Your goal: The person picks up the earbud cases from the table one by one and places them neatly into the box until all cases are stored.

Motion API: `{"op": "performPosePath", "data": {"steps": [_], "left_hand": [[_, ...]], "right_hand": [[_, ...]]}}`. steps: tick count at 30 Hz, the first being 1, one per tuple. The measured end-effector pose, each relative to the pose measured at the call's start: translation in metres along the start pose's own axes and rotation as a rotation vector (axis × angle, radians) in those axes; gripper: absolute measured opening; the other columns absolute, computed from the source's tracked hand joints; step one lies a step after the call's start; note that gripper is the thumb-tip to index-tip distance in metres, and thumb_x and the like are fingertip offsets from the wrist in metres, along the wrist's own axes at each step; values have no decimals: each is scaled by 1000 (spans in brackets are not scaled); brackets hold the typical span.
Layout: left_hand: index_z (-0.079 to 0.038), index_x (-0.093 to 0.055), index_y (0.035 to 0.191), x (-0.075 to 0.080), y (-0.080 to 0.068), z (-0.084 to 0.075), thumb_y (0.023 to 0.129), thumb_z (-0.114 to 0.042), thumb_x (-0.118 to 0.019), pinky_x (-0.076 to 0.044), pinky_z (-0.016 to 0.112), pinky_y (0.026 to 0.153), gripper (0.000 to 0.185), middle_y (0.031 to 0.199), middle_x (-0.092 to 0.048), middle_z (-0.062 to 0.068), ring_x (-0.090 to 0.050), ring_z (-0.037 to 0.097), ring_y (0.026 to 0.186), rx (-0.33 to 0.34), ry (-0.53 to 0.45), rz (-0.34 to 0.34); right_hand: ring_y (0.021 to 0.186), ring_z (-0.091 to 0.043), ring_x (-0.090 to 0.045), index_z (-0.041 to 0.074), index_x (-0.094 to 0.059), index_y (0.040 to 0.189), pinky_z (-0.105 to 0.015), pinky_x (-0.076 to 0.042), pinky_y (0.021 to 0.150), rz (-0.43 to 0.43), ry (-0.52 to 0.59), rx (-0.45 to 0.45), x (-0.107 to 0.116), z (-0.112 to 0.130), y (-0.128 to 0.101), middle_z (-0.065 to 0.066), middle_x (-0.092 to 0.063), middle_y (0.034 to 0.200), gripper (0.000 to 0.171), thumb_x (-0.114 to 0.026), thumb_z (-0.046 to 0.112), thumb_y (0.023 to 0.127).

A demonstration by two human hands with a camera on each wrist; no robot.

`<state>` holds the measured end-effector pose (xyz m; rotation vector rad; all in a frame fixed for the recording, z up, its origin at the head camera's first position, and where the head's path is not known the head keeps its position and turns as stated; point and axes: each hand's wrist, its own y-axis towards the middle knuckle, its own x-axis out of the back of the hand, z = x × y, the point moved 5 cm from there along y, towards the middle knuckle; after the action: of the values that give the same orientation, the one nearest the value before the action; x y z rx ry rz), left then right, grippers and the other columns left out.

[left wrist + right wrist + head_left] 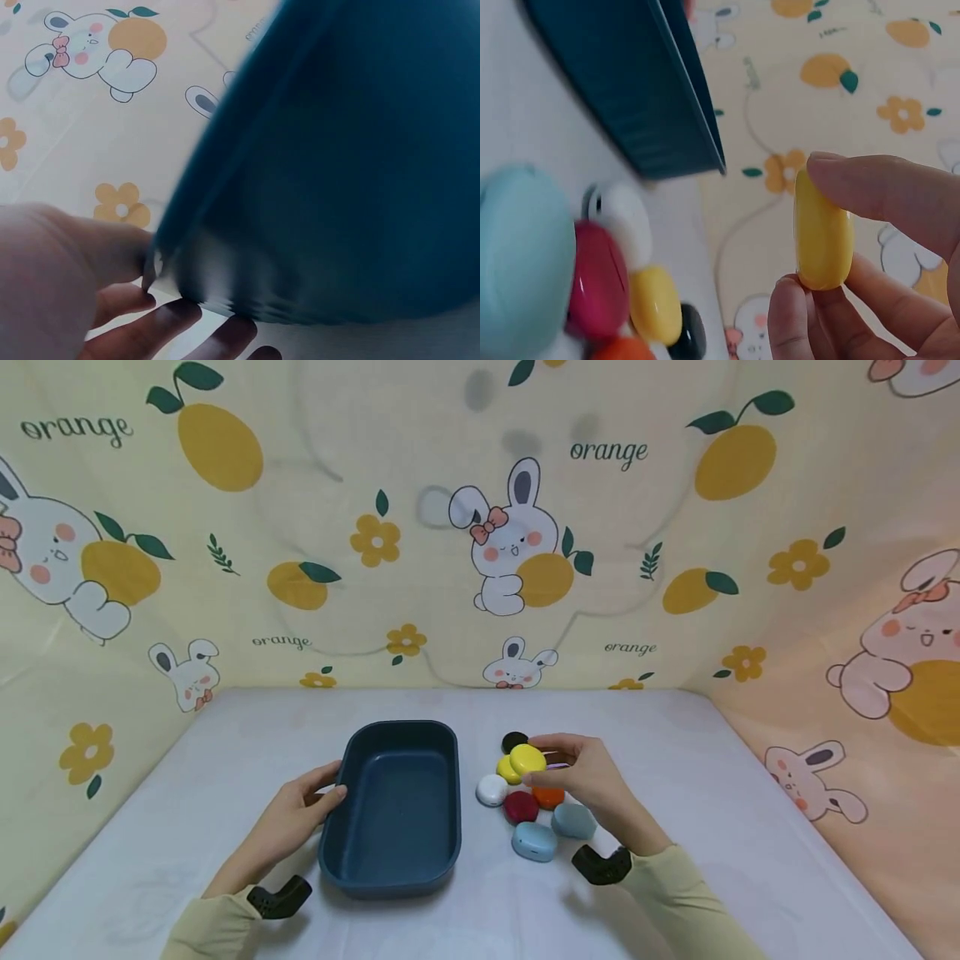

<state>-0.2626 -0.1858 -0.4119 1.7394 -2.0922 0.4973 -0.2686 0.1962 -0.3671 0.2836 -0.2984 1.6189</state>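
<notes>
Head view: from the left, a wide stretch of table (142,852) runs from its slanting edge to the left hand (296,806), which grips the left rim of a deep blue tray (386,810) with rounded corners. A narrow open strip separates the tray from a cluster of smooth pieces: white (492,790), a lower yellow (506,769), black (514,742), dark red (521,807), light blue (535,842), orange (548,797) and grey-blue (573,821). Above them the right hand (600,781) pinches a yellow piece (528,760); more open table lies to its right.

The pinched piece is glossy, bright yellow and rounded from above, overlapping its lower match.

The left wrist view shows fingers (161,319) under the tray's outer side, hidden from the head. The right wrist view shows the held piece edge-on, thick and capsule-like, between thumb and fingertips, apart from the cluster.
</notes>
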Motion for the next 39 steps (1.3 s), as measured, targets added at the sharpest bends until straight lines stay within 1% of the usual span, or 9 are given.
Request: {"op": "performPosePath", "data": {"steps": [4, 8, 10, 13, 16, 22, 25, 33, 39], "left_hand": [[-3, -33, 152, 1, 0, 1, 103, -27, -55, -53, 44, 92, 59, 147, -42, 24, -52, 40, 124, 0, -8, -4], [-3, -33, 152, 2, -1, 0, 103, -27, -55, -52, 44, 92, 59, 147, -42, 23, -51, 40, 125, -3, -20, -2], [-4, -32, 153, 2, -1, 1, 103, -28, -55, -52, 44, 92, 60, 148, -41, 23, -51, 40, 125, -1, -29, 3], [-4, -32, 153, 2, -2, 1, 103, -30, -55, -53, 44, 91, 61, 148, -41, 23, -51, 40, 125, 8, -34, 7], [-3, -31, 153, 2, -4, 0, 102, -31, -55, -53, 44, 91, 62, 148, -40, 24, -50, 40, 125, -1, -32, 13], [-2, -32, 152, 2, -4, -3, 102, -29, -56, -53, 44, 92, 62, 148, -39, 25, -49, 41, 126, -21, -38, 22], [-2, -32, 152, 2, -5, -3, 103, -29, -55, -52, 44, 92, 62, 149, -39, 25, -50, 41, 126, -14, -28, 24], [-2, -31, 153, 3, -4, -2, 102, -33, -55, -52, 44, 92, 63, 149, -39, 24, -48, 43, 127, 11, -20, 31], [-4, -31, 153, 3, -5, -3, 103, -33, -54, -51, 43, 94, 63, 150, -38, 23, -45, 43, 130, 25, -25, 45]], "right_hand": [[104, -27, -59, 11, -69, 120, -33, -56, 82, 7, 43, 10, -17, 6, 1, -6, -66, 114, 49, -87, 14, 74], [101, -27, -60, 12, -71, 117, -33, -56, 81, 9, 92, 11, -36, 12, -2, -6, -67, 110, 46, -88, 12, 74], [99, -26, -61, 13, -72, 116, -33, -57, 80, 21, 111, 27, -47, 16, -5, -6, -68, 108, 46, -88, 12, 73], [96, -26, -63, 14, -72, 114, -34, -57, 79, 57, 114, 69, -64, 22, -9, -4, -68, 107, 47, -90, 16, 71], [95, -26, -64, 15, -73, 113, -36, -56, 79, 123, 110, 111, -83, 28, -14, -3, -68, 105, 47, -91, 18, 70], [88, -25, -63, 13, -72, 112, -33, -57, 78, 228, 104, 105, -115, 35, -21, -2, -68, 100, 46, -91, 17, 70], [86, -25, -62, 10, -72, 112, -31, -57, 78, 250, 119, 117, -127, 39, -24, -3, -68, 100, 45, -90, 14, 71], [83, -21, -62, 9, -71, 113, -28, -57, 77, 294, 145, 131, -158, 49, -29, 1, -69, 98, 43, -88, 9, 73], [79, -17, -61, 9, -73, 108, -25, -56, 72, 333, 113, 137, -176, 50, -29, 3, -68, 92, 39, -89, 8, 72]]}}
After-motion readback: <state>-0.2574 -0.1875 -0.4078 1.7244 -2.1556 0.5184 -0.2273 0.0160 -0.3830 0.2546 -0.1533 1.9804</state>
